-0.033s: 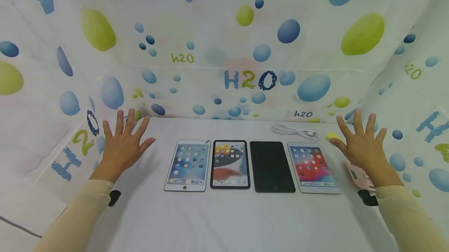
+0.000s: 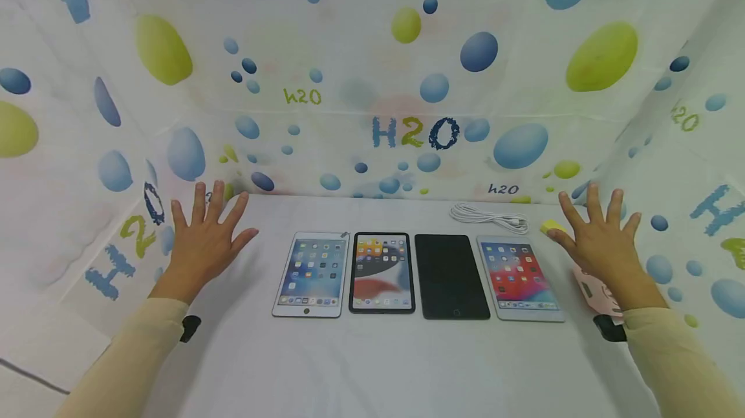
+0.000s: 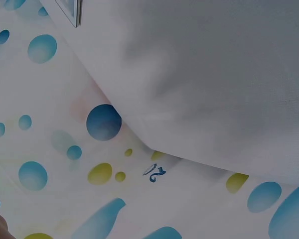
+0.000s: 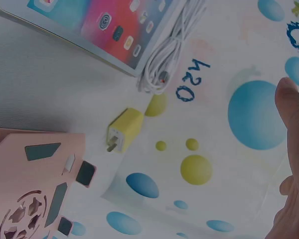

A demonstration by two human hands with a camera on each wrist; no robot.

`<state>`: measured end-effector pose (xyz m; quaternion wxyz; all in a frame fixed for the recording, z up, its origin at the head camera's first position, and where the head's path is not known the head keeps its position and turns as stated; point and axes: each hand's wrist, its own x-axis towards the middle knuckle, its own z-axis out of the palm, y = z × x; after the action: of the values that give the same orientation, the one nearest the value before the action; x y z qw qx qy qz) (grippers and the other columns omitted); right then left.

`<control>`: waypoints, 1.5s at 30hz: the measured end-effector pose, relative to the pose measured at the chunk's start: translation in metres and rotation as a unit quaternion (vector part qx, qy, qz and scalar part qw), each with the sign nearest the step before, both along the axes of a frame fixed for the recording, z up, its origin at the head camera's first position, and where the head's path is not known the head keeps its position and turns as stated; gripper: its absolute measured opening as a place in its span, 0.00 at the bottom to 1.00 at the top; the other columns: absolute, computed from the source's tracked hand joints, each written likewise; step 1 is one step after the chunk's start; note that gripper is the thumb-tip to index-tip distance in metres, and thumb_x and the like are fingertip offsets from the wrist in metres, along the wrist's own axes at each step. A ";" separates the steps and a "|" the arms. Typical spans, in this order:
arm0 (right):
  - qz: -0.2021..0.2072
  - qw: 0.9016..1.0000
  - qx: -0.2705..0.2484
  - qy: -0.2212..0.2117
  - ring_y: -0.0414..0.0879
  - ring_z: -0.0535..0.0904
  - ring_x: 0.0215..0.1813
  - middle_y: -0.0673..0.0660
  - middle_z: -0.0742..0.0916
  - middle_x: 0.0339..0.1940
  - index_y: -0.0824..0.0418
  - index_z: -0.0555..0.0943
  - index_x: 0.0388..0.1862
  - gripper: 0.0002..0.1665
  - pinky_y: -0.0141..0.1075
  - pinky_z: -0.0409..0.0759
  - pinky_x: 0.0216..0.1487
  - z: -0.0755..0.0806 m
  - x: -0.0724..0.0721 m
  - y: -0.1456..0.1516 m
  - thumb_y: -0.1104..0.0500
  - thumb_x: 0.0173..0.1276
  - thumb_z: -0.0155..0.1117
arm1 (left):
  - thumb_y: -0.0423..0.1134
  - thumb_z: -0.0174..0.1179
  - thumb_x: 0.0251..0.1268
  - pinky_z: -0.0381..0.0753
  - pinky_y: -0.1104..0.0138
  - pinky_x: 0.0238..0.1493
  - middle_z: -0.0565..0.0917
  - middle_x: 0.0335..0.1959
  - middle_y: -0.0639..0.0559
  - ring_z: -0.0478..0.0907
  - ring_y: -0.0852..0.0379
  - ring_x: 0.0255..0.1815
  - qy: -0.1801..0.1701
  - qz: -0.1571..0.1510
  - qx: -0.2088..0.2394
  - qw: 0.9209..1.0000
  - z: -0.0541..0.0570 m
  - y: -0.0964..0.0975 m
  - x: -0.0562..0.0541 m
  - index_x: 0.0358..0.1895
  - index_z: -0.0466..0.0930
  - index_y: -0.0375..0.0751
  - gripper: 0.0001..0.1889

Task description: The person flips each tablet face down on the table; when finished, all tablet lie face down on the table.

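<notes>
My left hand (image 2: pixel 206 237) is held with fingers spread, left of a white tablet (image 2: pixel 311 275) whose screen is lit. On the other side my right hand (image 2: pixel 605 243) has its fingers fanned out too, and it holds nothing. Between the hands lie several tablets in a row: the white one, a black-framed tablet (image 2: pixel 382 272) with a lit screen, a black tablet (image 2: pixel 453 277) with a dark screen, and a silver-white tablet (image 2: pixel 520 279) with a red and blue screen. Part of the right hand (image 4: pixel 296 134) shows at the right wrist view's edge.
A coiled white cable (image 2: pixel 489 216) lies behind the tablets at the right. Beside it is a yellow plug adapter (image 4: pixel 125 130). A pink piece with cutouts and dark pads (image 4: pixel 37 174) lies partly under the right hand in the head view. Patterned cloth walls (image 2: pixel 349 81) enclose the white table (image 2: pixel 361 366).
</notes>
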<state>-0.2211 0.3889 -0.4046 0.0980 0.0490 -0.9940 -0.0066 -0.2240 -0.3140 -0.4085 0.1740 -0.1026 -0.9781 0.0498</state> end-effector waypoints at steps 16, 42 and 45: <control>0.011 1.000 -0.009 0.002 0.77 0.17 0.75 0.74 0.36 0.81 0.45 0.37 0.85 0.51 0.84 0.26 0.61 -0.006 0.004 0.002 0.29 0.76 0.44 | 0.59 0.57 0.72 0.32 0.27 0.73 0.45 0.83 0.32 0.27 0.33 0.83 0.022 -0.006 0.018 1.000 -0.003 0.009 0.007 0.81 0.52 0.49 0.41; -0.013 0.962 -0.267 -0.062 0.76 0.75 0.63 0.77 0.75 0.68 0.67 0.65 0.77 0.39 0.67 0.80 0.53 -0.060 0.056 -0.026 0.41 0.80 0.51 | 0.49 0.59 0.75 0.85 0.53 0.52 0.85 0.56 0.51 0.83 0.53 0.52 -0.325 -0.156 0.539 0.762 -0.020 0.297 0.006 0.67 0.77 0.51 0.22; -0.032 0.958 -0.279 -0.058 0.74 0.78 0.59 0.76 0.79 0.64 0.70 0.72 0.71 0.35 0.64 0.82 0.50 -0.065 0.060 -0.025 0.43 0.81 0.50 | 0.44 0.61 0.73 0.87 0.57 0.49 0.86 0.51 0.50 0.84 0.54 0.46 -0.396 -0.129 0.624 0.661 -0.032 0.338 0.015 0.62 0.81 0.47 0.17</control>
<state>-0.1606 0.3636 -0.4696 0.0495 -0.0116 -0.9614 0.2704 -0.2088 0.0237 -0.4400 -0.2015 -0.1053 -0.7334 -0.6407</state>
